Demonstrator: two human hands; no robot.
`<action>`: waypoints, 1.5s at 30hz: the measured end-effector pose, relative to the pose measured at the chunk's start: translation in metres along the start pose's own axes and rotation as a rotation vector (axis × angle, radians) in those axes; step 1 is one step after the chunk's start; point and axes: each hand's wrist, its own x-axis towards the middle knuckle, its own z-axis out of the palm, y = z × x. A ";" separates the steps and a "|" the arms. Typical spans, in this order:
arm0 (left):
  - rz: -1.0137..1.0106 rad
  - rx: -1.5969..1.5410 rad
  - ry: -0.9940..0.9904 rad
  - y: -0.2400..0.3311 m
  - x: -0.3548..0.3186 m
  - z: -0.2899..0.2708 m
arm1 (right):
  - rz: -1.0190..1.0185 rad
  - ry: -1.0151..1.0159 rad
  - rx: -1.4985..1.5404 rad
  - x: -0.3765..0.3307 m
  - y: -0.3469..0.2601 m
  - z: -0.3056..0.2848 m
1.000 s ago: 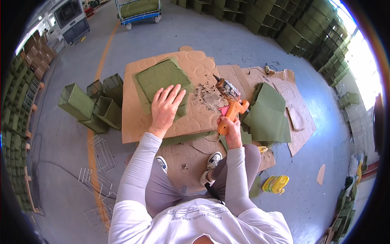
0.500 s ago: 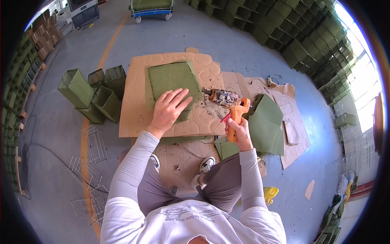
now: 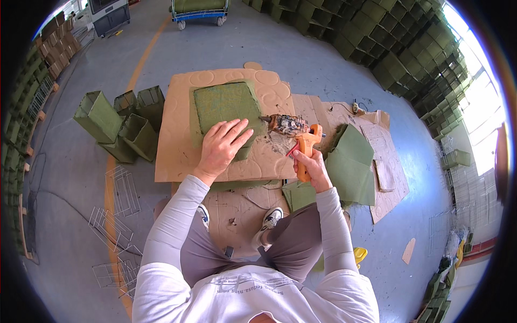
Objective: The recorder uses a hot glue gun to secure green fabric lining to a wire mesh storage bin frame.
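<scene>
A green fabric-covered box [image 3: 223, 102] lies on a cardboard sheet [image 3: 180, 156] in front of me. My left hand [image 3: 223, 148] rests on its near part with fingers stretched out. In my right hand [image 3: 313, 169] is an orange hot glue gun [image 3: 306, 145], gripped round its handle with a finger near the red trigger. The gun's front barrel is coated in dark, charred residue. Its nozzle points left and meets the right edge of the green box; whether it touches, I cannot tell.
Green sheets [image 3: 353, 167] lie to the right of the cardboard. Several open green boxes [image 3: 99, 118] stand at the left, with wire frames [image 3: 123, 191] on the floor nearer me. Stacked green boxes [image 3: 377, 32] line the far right. A blue cart [image 3: 199, 16] stands far ahead.
The glue gun has shifted left and slightly up, bringing its nozzle to the box's right edge. My left hand stays on the box.
</scene>
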 end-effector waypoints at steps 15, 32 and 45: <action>-0.017 -0.030 0.017 0.002 0.002 -0.001 | 0.003 -0.028 -0.033 0.060 0.000 0.011; -0.093 0.036 -0.034 -0.001 0.003 -0.005 | -0.103 0.014 0.276 0.030 -0.007 0.017; -0.249 0.136 -0.035 0.000 -0.014 -0.021 | -0.288 -0.117 0.551 -0.056 0.055 0.023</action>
